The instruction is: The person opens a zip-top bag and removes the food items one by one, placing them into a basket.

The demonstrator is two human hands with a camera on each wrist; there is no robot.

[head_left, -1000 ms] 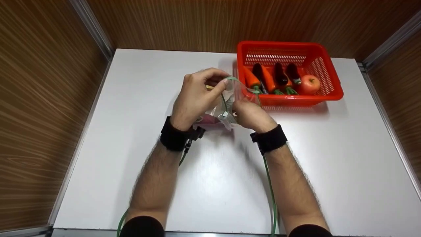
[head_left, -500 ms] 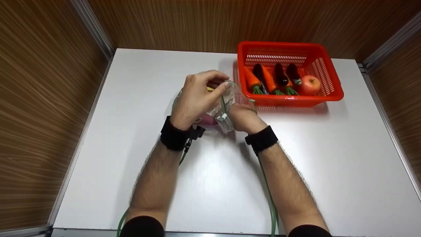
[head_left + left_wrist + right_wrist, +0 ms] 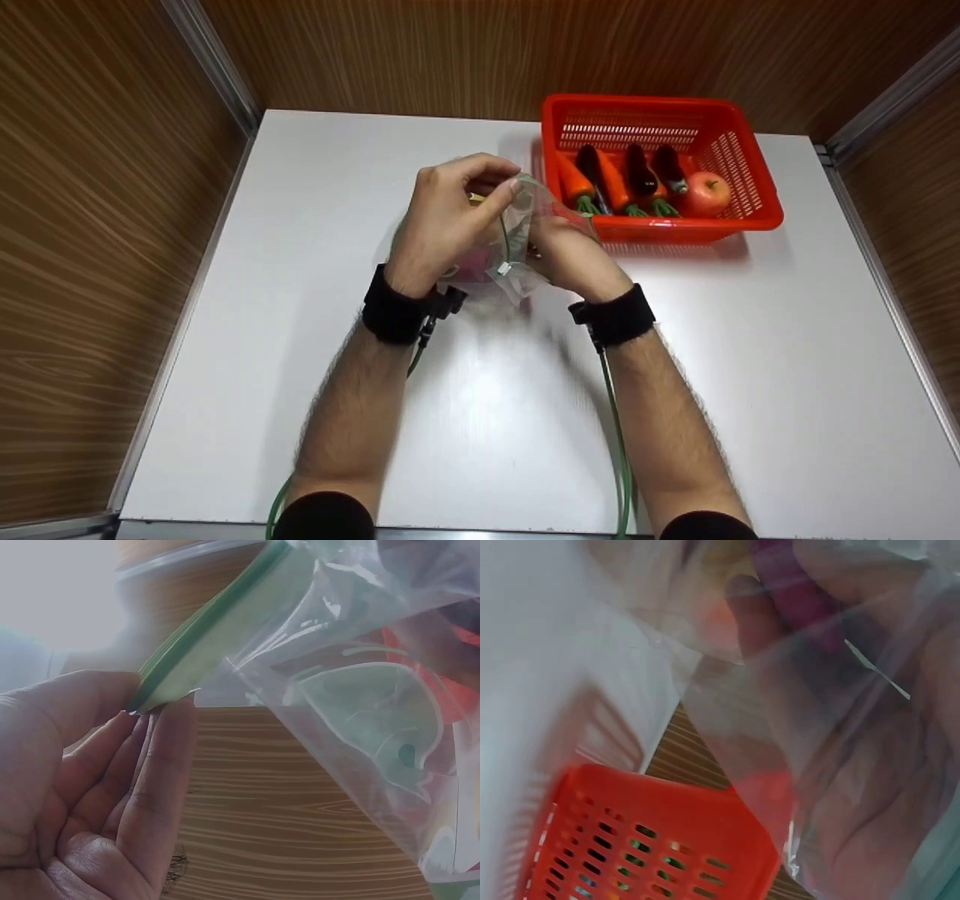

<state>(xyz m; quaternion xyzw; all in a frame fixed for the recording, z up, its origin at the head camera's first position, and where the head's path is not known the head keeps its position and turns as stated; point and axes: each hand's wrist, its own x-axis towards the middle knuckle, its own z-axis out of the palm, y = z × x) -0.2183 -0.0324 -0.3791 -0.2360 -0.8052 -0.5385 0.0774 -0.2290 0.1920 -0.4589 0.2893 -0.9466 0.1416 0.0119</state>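
My left hand (image 3: 450, 217) pinches the green zip edge (image 3: 191, 637) of a clear zip bag (image 3: 517, 283) between thumb and fingers, holding its mouth up. My right hand (image 3: 574, 255) reaches inside the bag. In the right wrist view, its thumb and fingers lie around a purple thing (image 3: 799, 592), blurred through the plastic, whose kind I cannot tell. A pink patch (image 3: 474, 264) shows in the lower part of the bag, beneath the left hand. The right fingertips are hidden in the head view.
A red slotted basket (image 3: 667, 226) stands at the back right, close to the right hand. It holds carrots (image 3: 574, 180), dark eggplants (image 3: 639, 171) and an apple (image 3: 706, 193). Wood-grain panels (image 3: 420, 60) enclose the white table (image 3: 480, 450). Green cables (image 3: 619, 450) trail from both wrists.
My right hand went deeper leftward into the bag, then came back right and slightly up. The left hand barely shifted, and the bag's rim opened wider again.
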